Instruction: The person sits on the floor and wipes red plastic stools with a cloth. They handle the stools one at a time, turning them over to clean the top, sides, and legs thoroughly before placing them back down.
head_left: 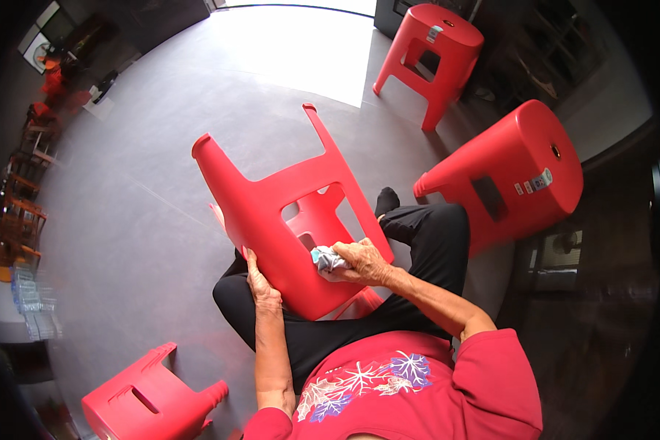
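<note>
A red plastic stool (271, 213) lies tipped on my lap, its legs pointing away from me. My left hand (260, 282) grips the stool's lower left edge and steadies it. My right hand (363, 262) is shut on a crumpled grey cloth (328, 259) and presses it against the stool's side, just below a rectangular cut-out. I sit with my legs in black trousers under the stool.
Another red stool (436, 51) stands upright at the far right. A third red stool (513, 172) lies on its side to my right. A fourth red stool (150, 400) lies at the lower left. Wooden furniture (22, 213) lines the left wall of the grey floor (139, 147).
</note>
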`<state>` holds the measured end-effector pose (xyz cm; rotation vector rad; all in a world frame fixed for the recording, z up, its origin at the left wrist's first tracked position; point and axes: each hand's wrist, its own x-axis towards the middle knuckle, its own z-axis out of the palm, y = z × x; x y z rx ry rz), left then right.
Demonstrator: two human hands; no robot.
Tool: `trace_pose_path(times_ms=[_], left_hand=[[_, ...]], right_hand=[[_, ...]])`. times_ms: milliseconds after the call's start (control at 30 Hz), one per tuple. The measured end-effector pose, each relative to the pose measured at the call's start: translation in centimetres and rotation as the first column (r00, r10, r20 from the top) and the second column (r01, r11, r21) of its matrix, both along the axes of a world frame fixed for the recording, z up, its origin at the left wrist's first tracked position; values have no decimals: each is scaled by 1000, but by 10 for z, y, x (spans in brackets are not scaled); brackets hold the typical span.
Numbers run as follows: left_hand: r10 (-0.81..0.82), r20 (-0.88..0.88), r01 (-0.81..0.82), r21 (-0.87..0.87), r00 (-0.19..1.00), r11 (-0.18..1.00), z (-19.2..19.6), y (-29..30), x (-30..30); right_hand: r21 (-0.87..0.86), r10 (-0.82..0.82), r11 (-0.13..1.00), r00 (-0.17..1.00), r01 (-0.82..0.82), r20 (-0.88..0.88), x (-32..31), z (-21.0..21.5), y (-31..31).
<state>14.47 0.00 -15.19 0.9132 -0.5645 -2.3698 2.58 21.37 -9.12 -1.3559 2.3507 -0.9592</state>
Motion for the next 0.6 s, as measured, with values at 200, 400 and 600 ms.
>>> trace_pose_path(times_ms=[200, 400, 600], left_hand=[[-5, 132, 14, -68, 991, 998, 5, 7, 9], [714, 257, 399, -916, 651, -34, 38, 34, -2], [-46, 506, 436, -783, 862, -443, 71, 49, 3]], right_hand=[[-47, -57, 998, 967, 47, -247, 26, 29, -21], [63, -93, 991, 954, 115, -286, 41, 30, -21], [20, -136, 989, 955, 146, -262, 41, 17, -18]])
